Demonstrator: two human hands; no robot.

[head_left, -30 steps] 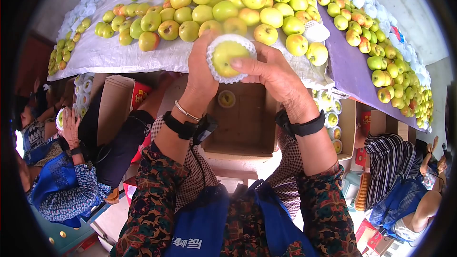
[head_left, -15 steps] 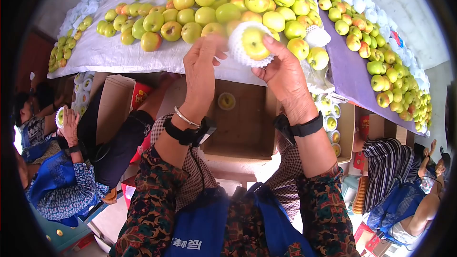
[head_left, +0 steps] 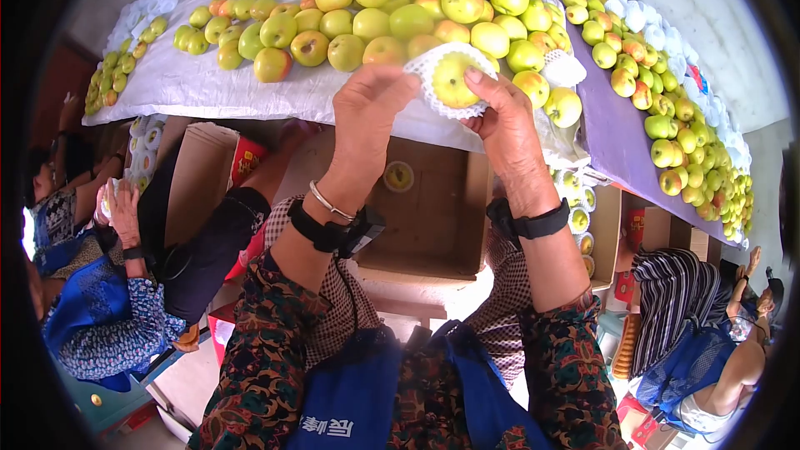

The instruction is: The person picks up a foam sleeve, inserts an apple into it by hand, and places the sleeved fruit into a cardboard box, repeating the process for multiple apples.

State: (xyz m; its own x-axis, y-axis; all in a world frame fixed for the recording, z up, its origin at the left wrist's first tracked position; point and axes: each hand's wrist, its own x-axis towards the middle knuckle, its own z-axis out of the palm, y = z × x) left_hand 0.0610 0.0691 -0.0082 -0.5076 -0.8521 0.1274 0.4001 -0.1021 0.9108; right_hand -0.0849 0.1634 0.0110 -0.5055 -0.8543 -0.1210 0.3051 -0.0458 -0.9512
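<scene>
A yellow-green apple [head_left: 454,82] sits in a white foam net [head_left: 432,93] above the table's front edge. My right hand [head_left: 507,117] is closed on its right side, thumb on the apple's face and fingers behind. My left hand [head_left: 367,108] pinches the net's left edge between thumb and fingers; its fingertips are slightly blurred. Below my wrists stands a cardboard box [head_left: 421,233] with one netted apple [head_left: 398,176] inside it, near the far left corner.
Many loose apples [head_left: 333,25] cover the white-sheeted table [head_left: 192,87]. More apples lie on a purple cloth [head_left: 604,129] at right, beside foam nets [head_left: 562,69]. A box of netted apples [head_left: 581,221] stands right. Co-workers sit left [head_left: 117,308] and right [head_left: 708,350].
The netted apple and my right hand have shifted slightly right. My left hand has moved right and its fingers have come onto the net's left edge.
</scene>
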